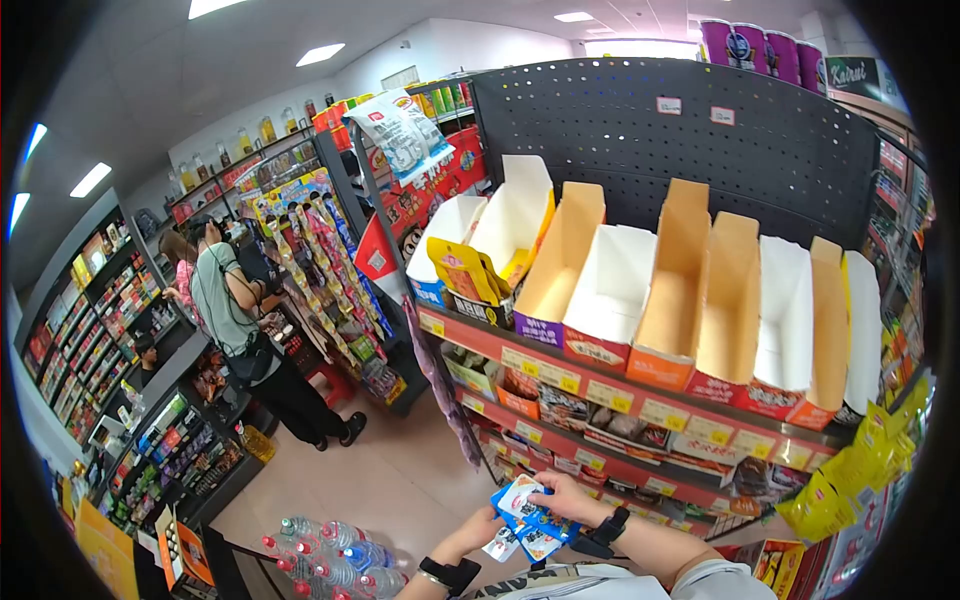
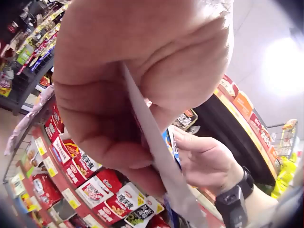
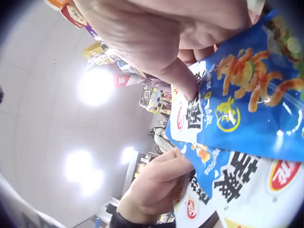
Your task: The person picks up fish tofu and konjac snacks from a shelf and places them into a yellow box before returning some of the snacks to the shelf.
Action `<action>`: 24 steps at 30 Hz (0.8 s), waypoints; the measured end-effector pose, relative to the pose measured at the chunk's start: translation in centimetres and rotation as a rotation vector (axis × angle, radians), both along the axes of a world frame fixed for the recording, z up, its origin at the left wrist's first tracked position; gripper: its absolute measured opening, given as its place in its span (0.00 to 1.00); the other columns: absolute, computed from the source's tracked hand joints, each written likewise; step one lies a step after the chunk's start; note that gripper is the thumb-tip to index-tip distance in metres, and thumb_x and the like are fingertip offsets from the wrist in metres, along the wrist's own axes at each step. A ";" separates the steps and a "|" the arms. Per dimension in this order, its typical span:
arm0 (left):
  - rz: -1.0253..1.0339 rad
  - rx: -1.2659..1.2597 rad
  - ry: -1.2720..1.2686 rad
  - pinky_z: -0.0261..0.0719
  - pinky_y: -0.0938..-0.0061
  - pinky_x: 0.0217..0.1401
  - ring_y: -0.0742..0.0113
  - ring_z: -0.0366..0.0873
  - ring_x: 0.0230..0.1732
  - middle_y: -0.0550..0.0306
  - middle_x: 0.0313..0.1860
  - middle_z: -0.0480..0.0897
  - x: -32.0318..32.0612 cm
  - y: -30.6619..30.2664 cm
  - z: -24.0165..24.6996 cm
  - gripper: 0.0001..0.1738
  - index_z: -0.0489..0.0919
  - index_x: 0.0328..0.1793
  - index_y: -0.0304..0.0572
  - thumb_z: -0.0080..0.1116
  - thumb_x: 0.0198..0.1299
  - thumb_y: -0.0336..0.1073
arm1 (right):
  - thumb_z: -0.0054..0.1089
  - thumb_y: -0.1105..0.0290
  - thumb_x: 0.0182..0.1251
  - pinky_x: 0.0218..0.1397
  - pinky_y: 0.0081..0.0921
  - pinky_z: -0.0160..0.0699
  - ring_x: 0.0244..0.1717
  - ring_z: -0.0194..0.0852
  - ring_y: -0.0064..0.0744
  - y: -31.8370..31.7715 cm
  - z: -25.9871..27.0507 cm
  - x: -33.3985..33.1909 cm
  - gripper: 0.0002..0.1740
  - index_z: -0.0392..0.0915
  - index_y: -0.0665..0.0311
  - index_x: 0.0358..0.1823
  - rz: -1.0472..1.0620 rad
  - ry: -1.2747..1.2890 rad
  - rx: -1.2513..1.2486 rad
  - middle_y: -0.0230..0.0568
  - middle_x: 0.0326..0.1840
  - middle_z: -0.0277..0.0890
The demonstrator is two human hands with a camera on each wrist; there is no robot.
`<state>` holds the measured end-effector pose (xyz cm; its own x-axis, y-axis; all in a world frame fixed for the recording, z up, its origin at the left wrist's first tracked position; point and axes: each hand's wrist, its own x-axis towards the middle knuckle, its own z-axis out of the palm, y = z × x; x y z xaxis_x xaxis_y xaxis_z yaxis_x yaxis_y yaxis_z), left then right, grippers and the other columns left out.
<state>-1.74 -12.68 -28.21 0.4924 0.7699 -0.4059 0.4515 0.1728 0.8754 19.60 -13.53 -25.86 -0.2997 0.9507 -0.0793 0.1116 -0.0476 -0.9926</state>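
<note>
Snack packets [image 1: 525, 515], blue and white, sit low in the head view, held in front of the person's body between both hands. The left hand [image 1: 478, 530] takes them from the lower left, its grip closed round their edge. The right hand [image 1: 565, 497] lies over the top, fingers curled onto the uppermost packet. Just beyond stands a red-edged shelf [image 1: 600, 385] carrying a row of open cardboard display boxes [image 1: 640, 290] (most show bare insides), with a black pegboard [image 1: 680, 130] behind them. Bottled water [image 1: 335, 555] lies on the floor to the left, and a shopper [image 1: 235, 320] in a grey-green top stands well apart down the aisle.

From the left wrist, the left hand [image 2: 142, 85] fills the frame, thumb and fingers pinching the snack packets [image 2: 159, 156] by a thin edge that runs down between them. The right hand [image 2: 209, 161] is just behind, with a dark watch [image 2: 232, 204] on its wrist. Red packets [image 2: 90, 185] line the shelf [image 2: 47, 166] below.

From the right wrist, the right hand [image 3: 156, 33] presses a fingertip onto the fanned snack packets [image 3: 251, 104]. Its grip seems closed on them, though the thumb is hidden. The left hand [image 3: 156, 185] holds the lower edge of the fan, fingers curled.
</note>
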 end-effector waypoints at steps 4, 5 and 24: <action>-0.051 -0.107 -0.194 0.72 0.78 0.49 0.75 0.73 0.45 0.61 0.47 0.78 -1.3 2.1 1.4 0.19 0.71 0.57 0.37 0.53 0.59 0.33 | 0.60 0.68 0.59 0.32 0.13 0.69 0.31 0.68 0.12 2.8 1.5 -0.6 0.14 0.73 0.66 0.44 0.145 -0.032 -0.056 0.28 0.34 0.75; -0.124 -0.201 -0.220 0.71 0.79 0.51 0.76 0.72 0.47 0.63 0.49 0.77 -1.5 2.5 3.0 0.22 0.68 0.60 0.37 0.52 0.59 0.31 | 0.60 0.68 0.59 0.32 0.13 0.69 0.31 0.68 0.12 3.3 1.0 -0.5 0.14 0.73 0.66 0.44 0.143 -0.039 -0.056 0.28 0.34 0.75; -0.244 -0.552 -0.520 0.75 0.75 0.51 0.69 0.77 0.48 0.53 0.51 0.77 -0.7 18.2 6.5 0.19 0.72 0.55 0.31 0.50 0.61 0.36 | 0.57 0.77 0.58 0.50 0.27 0.75 0.42 0.76 0.28 5.6 1.9 -0.5 0.13 0.72 0.68 0.46 -0.437 0.717 -0.347 0.40 0.43 0.77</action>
<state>-2.41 5.50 -21.75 0.8523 0.3702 -0.3694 0.0901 0.5918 0.8010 19.11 -7.94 -23.93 -0.0053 0.9488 -0.3157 -0.6255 -0.2494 -0.7393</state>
